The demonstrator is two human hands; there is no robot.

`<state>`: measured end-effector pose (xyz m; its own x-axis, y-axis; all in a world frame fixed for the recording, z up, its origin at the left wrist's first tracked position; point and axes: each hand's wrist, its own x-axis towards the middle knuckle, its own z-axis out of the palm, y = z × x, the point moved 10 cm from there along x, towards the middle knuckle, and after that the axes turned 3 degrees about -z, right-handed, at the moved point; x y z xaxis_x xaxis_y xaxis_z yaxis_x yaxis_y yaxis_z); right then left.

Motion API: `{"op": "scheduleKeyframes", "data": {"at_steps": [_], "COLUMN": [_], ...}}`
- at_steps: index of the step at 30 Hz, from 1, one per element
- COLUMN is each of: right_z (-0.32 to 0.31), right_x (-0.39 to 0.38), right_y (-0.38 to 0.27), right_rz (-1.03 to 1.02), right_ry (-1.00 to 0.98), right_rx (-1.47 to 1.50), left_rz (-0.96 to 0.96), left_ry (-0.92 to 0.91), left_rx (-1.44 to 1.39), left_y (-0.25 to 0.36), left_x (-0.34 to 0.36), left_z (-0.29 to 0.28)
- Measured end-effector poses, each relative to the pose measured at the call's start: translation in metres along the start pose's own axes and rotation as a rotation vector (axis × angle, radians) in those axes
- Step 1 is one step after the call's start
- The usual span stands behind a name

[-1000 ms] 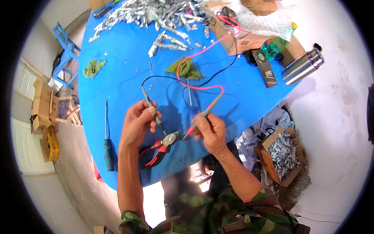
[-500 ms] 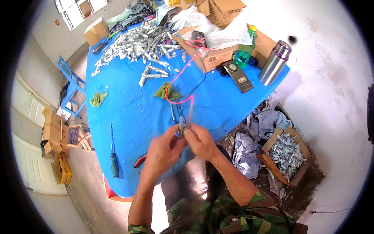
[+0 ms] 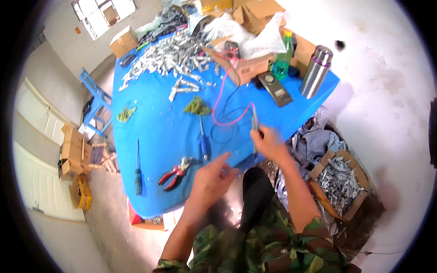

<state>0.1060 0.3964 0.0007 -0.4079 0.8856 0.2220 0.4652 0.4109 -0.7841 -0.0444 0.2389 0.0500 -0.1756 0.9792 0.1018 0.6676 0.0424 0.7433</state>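
My right hand [image 3: 271, 143] is closed round slim grey test probes [image 3: 255, 120], held upright over the table's right edge. A red lead [image 3: 232, 123] loops from them back to a multimeter [image 3: 231, 48] in the open carton; a thin black lead curls beside it. My left hand [image 3: 211, 179] hovers at the near edge, fingers apart and slightly blurred, with nothing visible in it. Just left of it lie red-and-black pliers [image 3: 173, 177]. A blue-handled screwdriver [image 3: 203, 144] lies beyond the left hand, and a dark teal-handled screwdriver [image 3: 138, 179] further left.
Silvery strip-like parts [image 3: 170, 54] are heaped at the table's far side. The carton [image 3: 250, 68], a green bottle [image 3: 283, 59], a steel flask [image 3: 316, 73] and a dark flat device [image 3: 274, 89] stand or lie back right. A box of shredded-looking scraps [image 3: 339, 186] sits on the floor, right.
My hands have parted: the right moved right and outward with the probes, while the left let go and drew back. The pliers and blue screwdriver are now uncovered. The view shifted slightly.
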Motion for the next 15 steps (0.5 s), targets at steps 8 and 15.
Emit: {"op": "scheduleKeyframes", "data": {"at_steps": [8, 15], "right_z": [0.007, -0.011], "right_x": [0.058, 0.032], "right_y": [0.027, 0.005], "right_rz": [0.022, -0.055], "right_ry": [0.000, 0.283], "right_rx": [-0.393, -0.416], "left_rz": [-0.123, -0.127], "left_ry": [0.347, 0.473], "left_rx": [0.058, 0.414], "left_y": [-0.075, -0.081], "left_x": [-0.075, -0.043], "left_z": [-0.055, -0.094]}}
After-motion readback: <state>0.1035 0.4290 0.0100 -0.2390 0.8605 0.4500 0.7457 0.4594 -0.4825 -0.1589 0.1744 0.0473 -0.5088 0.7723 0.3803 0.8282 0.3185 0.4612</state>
